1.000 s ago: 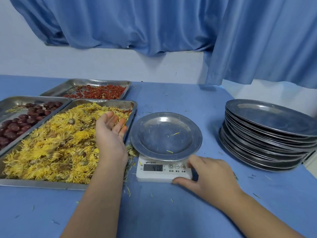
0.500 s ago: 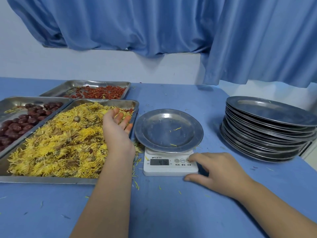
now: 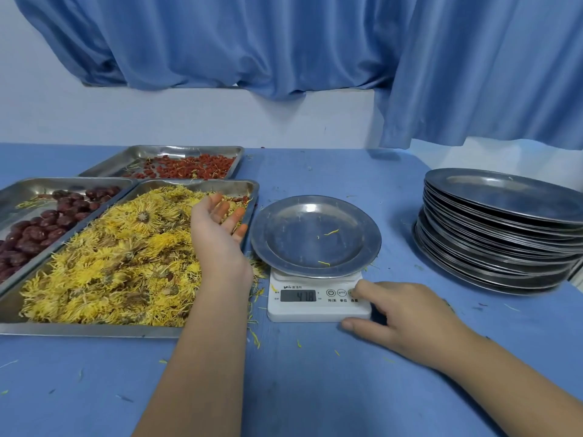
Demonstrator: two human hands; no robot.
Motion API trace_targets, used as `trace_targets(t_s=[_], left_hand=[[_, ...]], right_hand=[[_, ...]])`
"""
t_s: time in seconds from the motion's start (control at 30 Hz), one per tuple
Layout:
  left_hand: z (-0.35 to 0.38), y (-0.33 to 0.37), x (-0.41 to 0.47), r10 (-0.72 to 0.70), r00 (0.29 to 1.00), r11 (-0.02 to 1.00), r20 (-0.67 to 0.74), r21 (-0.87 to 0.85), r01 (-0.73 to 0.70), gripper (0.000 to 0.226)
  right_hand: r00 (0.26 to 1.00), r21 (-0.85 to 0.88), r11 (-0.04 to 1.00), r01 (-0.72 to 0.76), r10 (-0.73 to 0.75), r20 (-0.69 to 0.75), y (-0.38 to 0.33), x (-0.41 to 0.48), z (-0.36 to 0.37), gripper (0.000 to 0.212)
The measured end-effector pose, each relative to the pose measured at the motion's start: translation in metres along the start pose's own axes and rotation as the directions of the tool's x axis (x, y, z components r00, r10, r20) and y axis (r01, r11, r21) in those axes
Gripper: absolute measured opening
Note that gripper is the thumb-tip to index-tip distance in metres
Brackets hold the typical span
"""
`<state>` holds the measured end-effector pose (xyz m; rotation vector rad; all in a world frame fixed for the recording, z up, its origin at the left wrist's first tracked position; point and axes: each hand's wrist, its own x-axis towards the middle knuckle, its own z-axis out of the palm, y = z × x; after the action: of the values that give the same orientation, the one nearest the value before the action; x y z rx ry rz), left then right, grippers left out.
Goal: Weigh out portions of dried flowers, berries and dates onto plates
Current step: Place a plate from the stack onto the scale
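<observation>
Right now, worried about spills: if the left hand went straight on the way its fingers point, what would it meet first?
The left hand would likely brush the dried flowers ahead of it, then the flower tray's far rim; how high it hovers is unclear.

Flowers (image 3: 110,263) bright yellow, brownish centres. Dates (image 3: 38,230) dark maroon. Berries (image 3: 192,167) orange-red. Trays (image 3: 94,330), plate (image 3: 315,222), plate stack (image 3: 504,197): plain silver-grey. Scale (image 3: 318,312) white, display (image 3: 298,295) grey, dark digits. Table (image 3: 315,398) blue, yellow-flecked. Curtain (image 3: 252,42) blue, wall (image 3: 189,121) white.
</observation>
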<state>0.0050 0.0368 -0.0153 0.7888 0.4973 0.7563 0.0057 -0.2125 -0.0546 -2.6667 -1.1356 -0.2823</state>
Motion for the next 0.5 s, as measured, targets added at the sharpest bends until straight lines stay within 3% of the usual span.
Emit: trace_targets(t_s=[0.2, 0.37, 0.5], left_hand=[[0.0, -0.002, -0.007, 0.06, 0.998, 0.996, 0.027, 0.063, -0.061, 0.024], [-0.001, 0.0, -0.016, 0.172, 0.983, 0.965, 0.071, 0.186, -0.183, 0.015], [-0.003, 0.0, -0.024, 0.375, 0.902, 0.843, 0.213, 0.327, -0.427, 0.013]], right_hand=[[0.997, -0.054, 0.998, 0.038, -0.041, -0.062, 0.002, 0.0, -0.003, 0.051], [0.933, 0.006, 0.999, 0.041, -0.036, -0.359, -0.004, 0.003, -0.013, 0.034], [0.837, 0.094, 0.987, 0.133, -0.062, -0.544, -0.009, 0.012, -0.012, 0.036]])
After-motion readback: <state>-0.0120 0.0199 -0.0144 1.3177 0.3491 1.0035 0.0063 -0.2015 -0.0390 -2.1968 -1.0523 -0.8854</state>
